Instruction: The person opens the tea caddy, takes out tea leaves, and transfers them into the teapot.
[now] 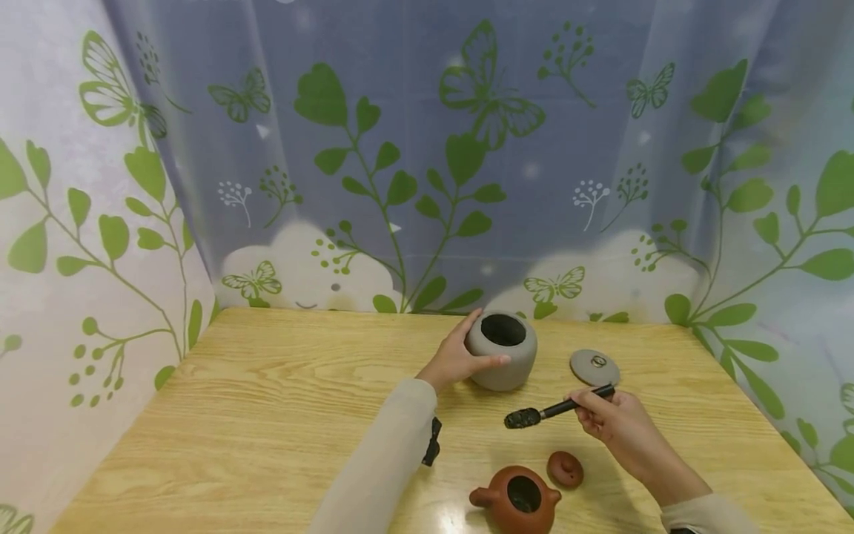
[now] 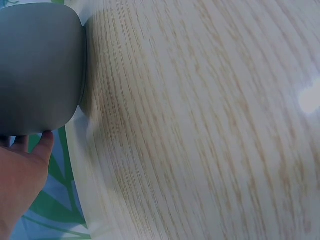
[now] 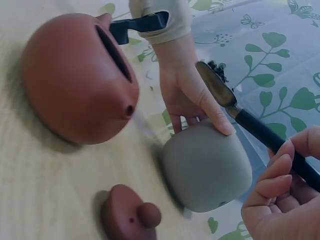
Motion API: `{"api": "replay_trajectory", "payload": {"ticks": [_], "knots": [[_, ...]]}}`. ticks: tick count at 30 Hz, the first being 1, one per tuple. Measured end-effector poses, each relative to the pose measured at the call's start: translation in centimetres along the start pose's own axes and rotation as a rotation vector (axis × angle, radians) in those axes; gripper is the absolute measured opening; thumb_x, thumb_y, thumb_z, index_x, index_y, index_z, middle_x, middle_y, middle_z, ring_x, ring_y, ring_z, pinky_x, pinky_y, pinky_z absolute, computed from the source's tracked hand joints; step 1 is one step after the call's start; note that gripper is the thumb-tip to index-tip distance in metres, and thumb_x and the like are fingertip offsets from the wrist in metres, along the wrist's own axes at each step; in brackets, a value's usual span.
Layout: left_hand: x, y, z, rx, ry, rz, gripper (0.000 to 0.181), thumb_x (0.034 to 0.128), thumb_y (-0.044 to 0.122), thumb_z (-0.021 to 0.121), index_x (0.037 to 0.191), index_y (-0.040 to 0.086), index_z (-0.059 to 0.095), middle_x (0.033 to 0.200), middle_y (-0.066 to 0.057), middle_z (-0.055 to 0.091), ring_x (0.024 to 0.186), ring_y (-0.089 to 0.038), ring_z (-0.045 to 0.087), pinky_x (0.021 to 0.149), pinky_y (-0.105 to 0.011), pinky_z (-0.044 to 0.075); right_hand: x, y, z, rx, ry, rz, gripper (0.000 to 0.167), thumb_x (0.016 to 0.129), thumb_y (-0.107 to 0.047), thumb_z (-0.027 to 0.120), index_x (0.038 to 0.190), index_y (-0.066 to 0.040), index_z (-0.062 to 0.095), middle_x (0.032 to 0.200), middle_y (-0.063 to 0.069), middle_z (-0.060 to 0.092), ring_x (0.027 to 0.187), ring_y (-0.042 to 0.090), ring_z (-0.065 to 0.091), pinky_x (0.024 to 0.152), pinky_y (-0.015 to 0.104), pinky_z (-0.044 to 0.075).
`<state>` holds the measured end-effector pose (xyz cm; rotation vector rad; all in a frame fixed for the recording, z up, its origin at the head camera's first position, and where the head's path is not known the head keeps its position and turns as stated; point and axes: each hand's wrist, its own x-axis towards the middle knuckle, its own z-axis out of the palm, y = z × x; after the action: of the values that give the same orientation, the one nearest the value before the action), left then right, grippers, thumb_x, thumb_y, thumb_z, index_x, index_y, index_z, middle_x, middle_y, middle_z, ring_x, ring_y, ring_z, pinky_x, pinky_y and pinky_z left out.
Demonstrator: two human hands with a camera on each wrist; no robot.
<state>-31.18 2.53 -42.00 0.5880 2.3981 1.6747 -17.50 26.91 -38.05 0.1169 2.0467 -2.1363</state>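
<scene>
A grey jar stands tilted slightly on the table, its dark mouth uncovered; my left hand holds its left side, thumb across the front. In the left wrist view, fingertips of the left hand touch the jar. My right hand pinches the black handle of a scoop, which carries dark leafy bits. The scoop is in the air between the jar and a reddish-brown teapot with an open top. In the right wrist view the scoop is in the right hand.
The grey jar lid with a small ring lies right of the jar. A reddish-brown teapot lid lies beside the teapot, on its right. Patterned curtains hang behind and along both sides of the wooden table.
</scene>
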Motion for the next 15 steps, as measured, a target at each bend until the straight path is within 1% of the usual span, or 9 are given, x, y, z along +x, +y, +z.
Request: {"api": "replay_trajectory", "payload": {"ticks": [2, 8, 12, 15], "knots": [[0.1, 0.0, 0.0, 0.002, 0.0, -0.003, 0.1, 0.076, 0.041, 0.081, 0.153, 0.035, 0.018, 0.158, -0.002, 0.022, 0.14, -0.029, 0.03, 0.108, -0.051, 0.034, -0.3, 0.4, -0.2, -0.004, -0.032, 0.009, 0.018, 0.099, -0.016, 0.055, 0.089, -0.013, 0.069, 0.078, -0.006, 0.056, 0.067, 0.004, 0.05, 0.066, 0.02, 0.048], [0.3, -0.2, 0.0, 0.005, -0.004, -0.009, 0.1, 0.0757, 0.041, 0.081, 0.153, 0.036, 0.018, 0.158, -0.002, 0.022, 0.14, -0.029, 0.031, 0.108, -0.051, 0.034, -0.8, 1.4, -1.2, -0.034, -0.17, 0.008, 0.02, 0.101, -0.015, 0.051, 0.093, -0.012, 0.07, 0.08, -0.006, 0.056, 0.067, 0.003, 0.047, 0.064, 0.018, 0.046], [0.3, -0.3, 0.0, -0.007, -0.008, -0.009, 0.1, 0.0748, 0.043, 0.081, 0.153, 0.037, 0.018, 0.158, -0.002, 0.022, 0.14, -0.029, 0.031, 0.108, -0.051, 0.034, -0.9, 1.8, -1.6, -0.087, -0.213, -0.003, 0.02, 0.1, -0.015, 0.051, 0.092, -0.012, 0.069, 0.074, -0.008, 0.054, 0.067, 0.004, 0.044, 0.063, 0.021, 0.041], [0.3, -0.4, 0.0, -0.008, -0.009, -0.006, 0.101, 0.0745, 0.044, 0.081, 0.153, 0.037, 0.018, 0.158, -0.002, 0.022, 0.14, -0.029, 0.031, 0.108, -0.051, 0.034, -1.0, 1.9, -1.7, -0.116, -0.252, -0.02, 0.022, 0.1, -0.014, 0.05, 0.088, -0.013, 0.068, 0.068, -0.009, 0.053, 0.065, 0.006, 0.042, 0.062, 0.025, 0.035]]}}
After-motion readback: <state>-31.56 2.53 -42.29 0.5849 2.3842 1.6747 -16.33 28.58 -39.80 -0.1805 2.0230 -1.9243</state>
